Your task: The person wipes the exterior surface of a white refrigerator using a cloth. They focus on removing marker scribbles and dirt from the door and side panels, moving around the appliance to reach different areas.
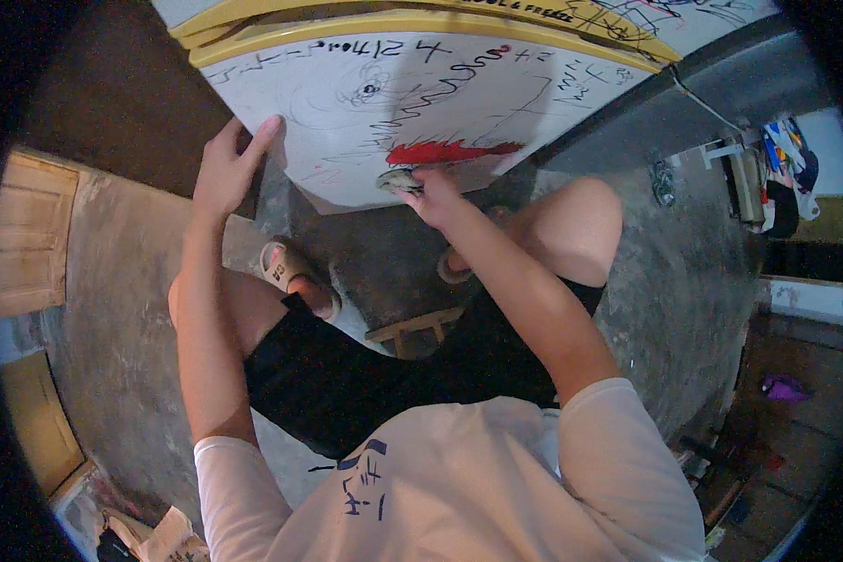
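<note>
Before me stands a white panel (337, 140) with a yellow trim strip (421, 28) along its top, likely a refrigerator door. Black scribbles and a thick red patch (449, 152) mark its surface. My right hand (435, 197) pinches a crumpled greyish cloth (400, 180) against the lower part of the panel, just below the red patch. At the panel's left edge is my left hand (232, 165), its thumb on the white face and its fingers around the side, partly hidden.
A small wooden frame (418, 329) lies low between my legs. My sandalled feet rest near the panel's base. A cord (706, 104) runs at the right, with hung items (790, 168) beyond. Wooden doors (31, 235) line the far left; a paper bag (168, 537) is at lower left.
</note>
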A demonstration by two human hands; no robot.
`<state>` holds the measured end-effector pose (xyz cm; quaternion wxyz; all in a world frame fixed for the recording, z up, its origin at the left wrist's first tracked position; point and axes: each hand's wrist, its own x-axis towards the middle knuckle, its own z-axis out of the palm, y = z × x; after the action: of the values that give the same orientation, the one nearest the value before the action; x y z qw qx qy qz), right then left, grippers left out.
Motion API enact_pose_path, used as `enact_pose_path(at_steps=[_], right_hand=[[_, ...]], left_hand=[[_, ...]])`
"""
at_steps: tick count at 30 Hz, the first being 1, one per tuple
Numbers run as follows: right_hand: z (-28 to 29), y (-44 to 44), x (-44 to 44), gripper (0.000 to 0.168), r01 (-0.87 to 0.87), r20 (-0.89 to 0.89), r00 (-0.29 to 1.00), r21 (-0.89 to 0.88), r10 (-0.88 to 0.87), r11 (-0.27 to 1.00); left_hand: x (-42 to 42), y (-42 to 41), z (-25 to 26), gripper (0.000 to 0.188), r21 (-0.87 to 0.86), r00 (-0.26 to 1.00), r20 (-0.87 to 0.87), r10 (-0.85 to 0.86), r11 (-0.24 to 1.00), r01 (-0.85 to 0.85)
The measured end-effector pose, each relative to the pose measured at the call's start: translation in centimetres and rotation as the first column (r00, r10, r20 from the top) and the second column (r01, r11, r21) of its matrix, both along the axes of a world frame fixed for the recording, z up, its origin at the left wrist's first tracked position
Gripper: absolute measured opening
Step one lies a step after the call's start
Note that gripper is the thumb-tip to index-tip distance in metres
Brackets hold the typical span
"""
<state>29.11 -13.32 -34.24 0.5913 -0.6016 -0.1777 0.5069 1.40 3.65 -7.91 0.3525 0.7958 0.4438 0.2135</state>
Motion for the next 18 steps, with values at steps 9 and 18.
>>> enact_pose_path(at_steps=[9, 18], right_hand=[[7.0, -1.6, 2.2, 0.032, 0.244, -0.377, 0.88, -0.163, -0.289, 0.956], [7.6, -3.4, 9.0, 0.032, 0.224, -0.33, 0.901, -0.205, -0.283, 0.953]], left_hand=[[-1.7, 0.6, -0.9, 0.063, 0.08, 0.998, -0.024, 0.058, 0.995, -0.056], [-2.0, 1.1, -1.6, 0.062, 0.087, 0.998, -0.021, 0.066, 0.994, -0.064]])
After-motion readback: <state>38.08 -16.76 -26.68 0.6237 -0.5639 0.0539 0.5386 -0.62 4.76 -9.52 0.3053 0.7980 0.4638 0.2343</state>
